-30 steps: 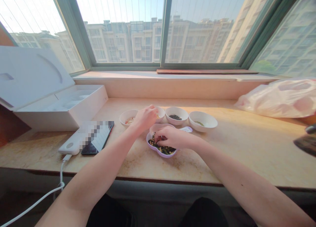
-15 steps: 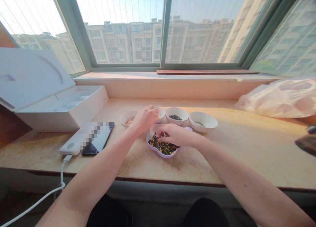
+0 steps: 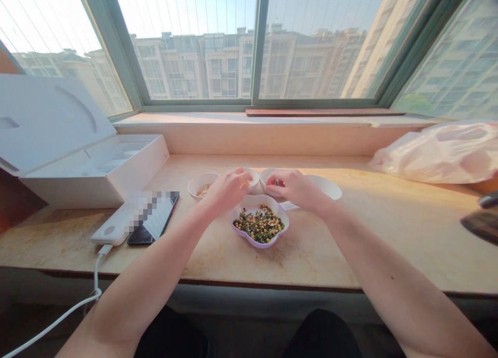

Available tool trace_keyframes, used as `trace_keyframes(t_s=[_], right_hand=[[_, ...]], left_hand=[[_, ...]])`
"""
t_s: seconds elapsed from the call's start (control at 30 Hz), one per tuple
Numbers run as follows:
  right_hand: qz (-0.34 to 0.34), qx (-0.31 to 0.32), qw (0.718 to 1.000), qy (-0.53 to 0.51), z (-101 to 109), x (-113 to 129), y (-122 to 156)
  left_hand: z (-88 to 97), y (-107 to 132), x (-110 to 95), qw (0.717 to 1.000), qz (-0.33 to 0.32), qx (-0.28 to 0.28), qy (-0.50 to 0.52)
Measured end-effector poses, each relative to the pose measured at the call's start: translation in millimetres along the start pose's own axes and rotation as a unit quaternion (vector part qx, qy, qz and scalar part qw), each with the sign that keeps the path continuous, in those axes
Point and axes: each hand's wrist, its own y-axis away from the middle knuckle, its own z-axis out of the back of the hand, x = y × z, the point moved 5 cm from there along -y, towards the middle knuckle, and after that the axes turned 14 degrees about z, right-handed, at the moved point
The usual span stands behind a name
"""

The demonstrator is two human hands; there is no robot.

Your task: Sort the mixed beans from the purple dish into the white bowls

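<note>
A lavender-edged, lobed dish (image 3: 261, 244) stands near the counter's middle, holding mixed black, green and yellowish beans (image 3: 260, 224). Behind it is a row of small white bowls. My left hand (image 3: 230, 188) is over the second bowl (image 3: 255, 177), fingers curled and pinched; what they hold, if anything, is hidden. Over the third bowl (image 3: 266, 174) is my right hand (image 3: 293, 188), thumb and fingers drawn together at its dark contents; nothing in the pinch can be made out. The leftmost bowl (image 3: 191, 186) has pale and reddish bits. My right wrist partly covers the rightmost bowl (image 3: 329, 186).
To the left lie a black phone (image 3: 155, 224), a white power bank (image 3: 111, 232) with a cable (image 3: 97, 280), and an open white box (image 3: 73, 189). A plastic bag (image 3: 439, 153) rests at the right, with a dark object (image 3: 482, 227) near the edge.
My right hand has moved from the lobed dish up and away to the third bowl, uncovering the mixed beans. My left hand stays over the second bowl.
</note>
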Motion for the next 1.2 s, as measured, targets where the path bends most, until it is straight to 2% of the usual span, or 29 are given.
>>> trace_keyframes(t_s=[0.07,0.13,0.27,0.4,0.5,0.63,0.9,1.2], right_hand=[[-0.040,-0.062,0.995,0.073,23,-19,4],[-0.086,-0.069,0.986,0.125,39,-39,9],[-0.196,0.028,0.964,0.180,53,-81,24],[-0.285,0.126,0.932,0.183,56,-109,39],[-0.297,0.166,0.925,0.169,57,-117,45],[-0.300,0.179,0.924,0.155,55,-123,48],[-0.277,0.142,0.942,0.129,49,-129,46],[-0.278,0.145,0.941,0.125,50,-125,45]], left_hand=[[3.1,8,-10,0.999,-0.030,0.044,-0.001],[2.2,17,-19,0.993,-0.060,0.105,-0.008],[-5.7,31,-33,0.971,-0.115,0.211,-0.019],[-13.4,37,-40,0.954,-0.143,0.261,-0.023],[-16.9,37,-43,0.948,-0.160,0.274,-0.028],[-19.9,35,-44,0.945,-0.162,0.283,-0.032],[-24.4,33,-44,0.943,-0.148,0.296,-0.010],[-25.4,33,-41,0.946,-0.138,0.294,0.007]])
